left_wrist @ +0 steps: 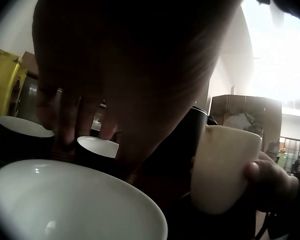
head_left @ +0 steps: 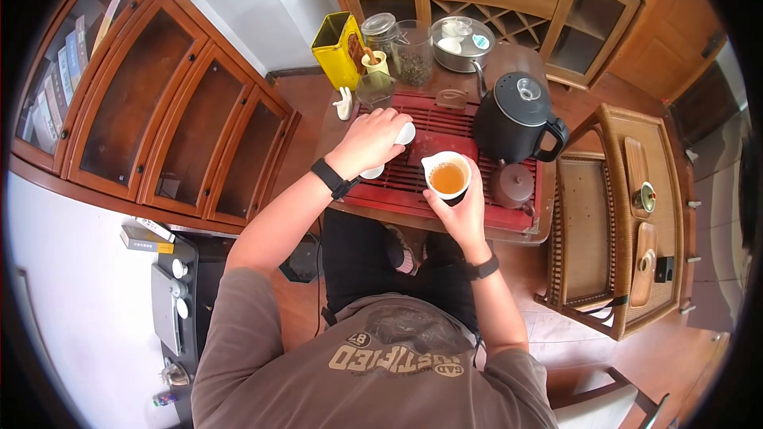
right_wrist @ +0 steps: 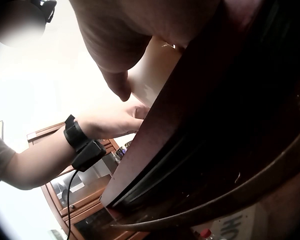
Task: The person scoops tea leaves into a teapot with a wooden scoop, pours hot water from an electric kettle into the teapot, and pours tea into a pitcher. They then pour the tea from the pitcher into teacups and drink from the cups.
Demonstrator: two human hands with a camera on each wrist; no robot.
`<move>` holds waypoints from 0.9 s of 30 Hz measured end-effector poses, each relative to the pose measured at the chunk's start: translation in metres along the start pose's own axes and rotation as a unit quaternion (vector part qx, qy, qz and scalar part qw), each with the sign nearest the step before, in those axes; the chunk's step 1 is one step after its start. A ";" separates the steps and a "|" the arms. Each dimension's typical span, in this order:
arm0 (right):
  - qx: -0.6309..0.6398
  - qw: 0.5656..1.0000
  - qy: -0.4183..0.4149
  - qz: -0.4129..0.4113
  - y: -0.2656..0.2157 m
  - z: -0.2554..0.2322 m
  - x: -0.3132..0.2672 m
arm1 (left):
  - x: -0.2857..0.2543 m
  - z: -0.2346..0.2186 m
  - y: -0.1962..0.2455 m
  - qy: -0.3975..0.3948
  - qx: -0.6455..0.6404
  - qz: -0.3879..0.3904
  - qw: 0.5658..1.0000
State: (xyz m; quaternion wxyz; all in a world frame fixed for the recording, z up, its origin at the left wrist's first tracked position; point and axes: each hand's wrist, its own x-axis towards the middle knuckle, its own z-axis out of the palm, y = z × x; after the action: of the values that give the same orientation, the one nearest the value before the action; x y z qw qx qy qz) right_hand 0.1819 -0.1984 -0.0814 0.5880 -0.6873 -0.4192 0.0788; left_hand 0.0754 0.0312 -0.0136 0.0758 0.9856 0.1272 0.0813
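My right hand (head_left: pixel 463 205) grips a white spouted tea pitcher (left_wrist: pixel 222 170) at the right front of the red slatted tea tray (head_left: pixel 425 103). Amber tea (head_left: pixel 448 178) shows inside it. To the left, my left hand (head_left: pixel 362 143) reaches over the tray, with thumb and fingers about the rim of a small teacup (head_left: pixel 406 133), white inside. In the left wrist view this cup (left_wrist: pixel 97 146) is dark outside and partly hidden by the thumb. Another teacup (head_left: pixel 372 172) sits below that wrist, and a further cup (left_wrist: pixel 25 127) stands at the left.
A black kettle (head_left: pixel 513 123) and a brown clay teapot (head_left: pixel 515 185) stand right of the pitcher. Behind the tray are a yellow tin (head_left: pixel 338 52), glass jars (head_left: pixel 413 56) and a lidded glass pot (head_left: pixel 463 44). A white hand-shaped ornament (head_left: pixel 344 103) stands at the left edge.
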 end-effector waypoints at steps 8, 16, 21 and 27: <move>0.005 1.000 0.001 -0.002 -0.001 0.000 0.000 | -0.004 -0.001 0.001 -0.006 0.018 -0.039 0.999; 0.000 1.000 0.002 0.001 0.001 0.000 -0.001 | -0.016 -0.019 -0.009 0.037 -0.029 -0.059 0.997; -0.001 1.000 -0.006 0.002 0.000 -0.001 0.000 | -0.030 -0.016 -0.026 0.068 0.016 -0.096 0.993; 0.001 1.000 -0.002 0.009 0.000 0.000 -0.001 | -0.031 -0.007 -0.037 0.047 -0.051 -0.133 0.989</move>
State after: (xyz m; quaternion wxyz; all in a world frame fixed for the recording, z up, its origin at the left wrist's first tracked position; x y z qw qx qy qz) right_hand 0.1814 -0.1990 -0.0821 0.5871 -0.6903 -0.4142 0.0855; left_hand 0.0355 0.0590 -0.0169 0.1300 0.9498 0.2564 0.1233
